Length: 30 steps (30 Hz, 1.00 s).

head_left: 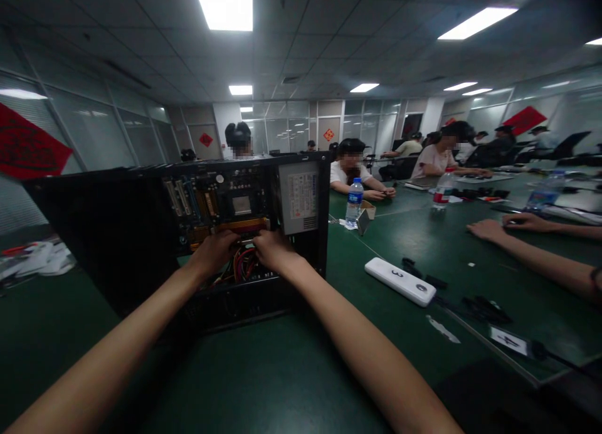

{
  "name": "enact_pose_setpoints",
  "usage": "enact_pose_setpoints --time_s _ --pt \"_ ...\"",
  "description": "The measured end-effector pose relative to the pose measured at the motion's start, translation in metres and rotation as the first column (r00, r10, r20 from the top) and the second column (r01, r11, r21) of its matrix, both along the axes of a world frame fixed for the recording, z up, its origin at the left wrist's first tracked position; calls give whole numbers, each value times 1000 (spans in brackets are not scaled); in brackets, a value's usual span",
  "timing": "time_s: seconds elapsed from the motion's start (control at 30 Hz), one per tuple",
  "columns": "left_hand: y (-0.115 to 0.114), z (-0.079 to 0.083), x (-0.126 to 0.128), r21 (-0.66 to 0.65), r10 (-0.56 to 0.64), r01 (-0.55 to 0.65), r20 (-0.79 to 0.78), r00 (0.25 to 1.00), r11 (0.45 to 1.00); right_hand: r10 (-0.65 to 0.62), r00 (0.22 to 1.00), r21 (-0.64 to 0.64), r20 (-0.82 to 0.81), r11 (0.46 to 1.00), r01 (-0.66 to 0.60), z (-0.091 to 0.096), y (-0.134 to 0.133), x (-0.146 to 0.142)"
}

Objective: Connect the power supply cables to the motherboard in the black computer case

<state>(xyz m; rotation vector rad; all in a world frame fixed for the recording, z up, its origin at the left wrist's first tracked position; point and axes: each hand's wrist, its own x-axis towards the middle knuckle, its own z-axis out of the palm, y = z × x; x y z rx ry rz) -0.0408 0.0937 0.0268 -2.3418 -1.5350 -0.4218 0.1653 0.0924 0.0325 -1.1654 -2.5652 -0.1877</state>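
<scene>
An open black computer case stands on the green table in front of me, its motherboard and silver power supply showing. Both my arms reach into it. My left hand and my right hand are closed, fingers curled, near a bundle of red and yellow cables below the motherboard. What the fingers grip is hidden by the hands themselves.
A white power strip lies right of the case, with black cables and a numbered label beyond. Another person's arms rest on the table at right. Water bottles and seated people are farther back.
</scene>
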Motion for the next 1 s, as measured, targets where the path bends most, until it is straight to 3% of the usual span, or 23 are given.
enact_pose_setpoints --time_s 0.2,0.57,0.83,1.0 --pt "-3 2 6 -36 46 -47 -32 998 998 47 999 -14 -26 999 -47 -3 1 -1" --pt "2 -1 0 -26 -17 17 16 1000 1000 109 992 16 -61 994 -108 -12 5 2" --pt "-1 1 1 -65 55 -55 -2 998 996 144 987 88 72 985 -150 4 10 -7" --pt "2 0 0 -80 68 -67 13 998 995 122 982 143 146 979 -143 2 18 -14"
